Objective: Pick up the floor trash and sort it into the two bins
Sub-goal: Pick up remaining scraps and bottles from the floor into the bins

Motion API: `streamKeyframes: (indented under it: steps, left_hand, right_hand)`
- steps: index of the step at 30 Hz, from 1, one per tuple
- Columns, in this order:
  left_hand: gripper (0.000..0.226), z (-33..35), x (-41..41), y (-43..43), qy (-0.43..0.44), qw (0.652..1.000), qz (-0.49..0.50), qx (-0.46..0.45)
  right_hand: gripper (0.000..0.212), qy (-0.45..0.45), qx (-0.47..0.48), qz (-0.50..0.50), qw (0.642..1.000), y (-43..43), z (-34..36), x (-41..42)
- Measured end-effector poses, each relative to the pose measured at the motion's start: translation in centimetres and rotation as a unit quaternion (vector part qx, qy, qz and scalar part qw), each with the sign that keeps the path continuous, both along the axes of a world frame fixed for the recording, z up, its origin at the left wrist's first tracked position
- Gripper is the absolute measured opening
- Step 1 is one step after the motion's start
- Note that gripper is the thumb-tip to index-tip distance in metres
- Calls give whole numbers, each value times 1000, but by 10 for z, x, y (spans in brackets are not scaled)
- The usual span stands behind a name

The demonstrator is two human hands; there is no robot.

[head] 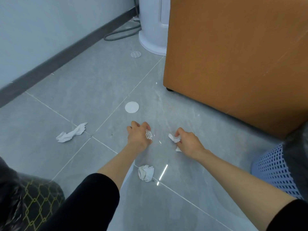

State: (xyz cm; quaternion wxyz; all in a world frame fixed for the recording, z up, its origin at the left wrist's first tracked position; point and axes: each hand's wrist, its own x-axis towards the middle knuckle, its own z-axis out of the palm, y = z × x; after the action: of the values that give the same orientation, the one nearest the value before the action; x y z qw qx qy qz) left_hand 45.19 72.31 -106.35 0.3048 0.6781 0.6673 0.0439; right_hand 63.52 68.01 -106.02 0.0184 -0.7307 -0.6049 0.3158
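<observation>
Two hands at ctr frame, both low over glossy grey floor tiles (pixel 50 147) w/ pale grout lines. L hand (pixel 139 135): fingers curled, pinching a small round lattice-print disc (pixel 148 134) at its thumb side. R hand (pixel 186 140): fingers curled round a soft crumpled tissue wad (pixel 174 138), white; another white scrap shows under the palm, can't tell if same piece. Forearms bare, black sleeves (pixel 93 197) at lower edge. Loose trash on tiles, 4 pcs: paper ball (pixel 146 173), white, sharp creases, lower ctr between the forearms; twisted tissue strip (pixel 71 133), limp, left of L hand, lying across a grout line; plain disc (pixel 132 107), white, flat, smooth, just above L hand, not touching it; perforated-look disc (pixel 136 54), upper ctr, near base of white cylindrical appliance (pixel 153 30). Bins, 2: lilac plastic basket (pixel 273 170), grid of rectangular holes, lower right, dark bag at its top; lattice-pattern bin (pixel 38 202), yellow-green on dark, lower left, under shiny black liner. Misc: orange cabinet (pixel 233 55), flat panel, upper right, small dark foot; grey hose (pixel 123 32), looped, upper ctr by dark skirting (pixel 66 59).
</observation>
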Motion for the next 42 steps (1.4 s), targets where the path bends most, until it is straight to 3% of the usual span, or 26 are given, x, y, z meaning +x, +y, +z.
streamKeyframes:
  steps: [8, 12, 17, 19, 21, 23, 26, 31, 37, 42]
  left_hand:
    - [60, -7, -13, 7, -76, 989, 118, -45]
    - [42, -8, -23, 25, -167, 968, 183, -46]
    - [26, 0, -28, 60, -273, 917, 287, 48]
    - [26, 1, -29, 74, -238, 929, 264, 99]
    - [30, 0, -32, 83, -155, 963, 182, 127]
    - [35, -4, -37, 87, -61, 992, 61, 96]
    - [38, -12, -41, 84, 53, 995, -53, 66]
    - [30, -18, -37, 63, 8, 994, -21, 108]
    - [24, -22, -34, 22, -99, 990, 46, 86]
    - [28, -27, -31, -4, -105, 989, 66, 75]
  right_hand:
    - [20, -12, 31, -2, 999, 10, 1, -6]
    - [26, -28, 37, 20, 999, 15, -3, -10]
    - [27, -29, 18, 27, 999, 23, -5, -8]
    - [30, -31, 2, 28, 999, 27, -5, -9]
    - [31, -32, -15, 28, 999, 32, -6, -9]
    - [33, -36, -28, 30, 999, 37, -8, -10]
    - [35, -45, -37, 35, 998, 43, -8, -11]
    - [31, -52, -33, 38, 997, 43, -8, -15]
    - [50, -4, 2, 20, 1000, 18, -6, -22]
    - [15, 49, -8, -27, 998, -7, -4, -30]
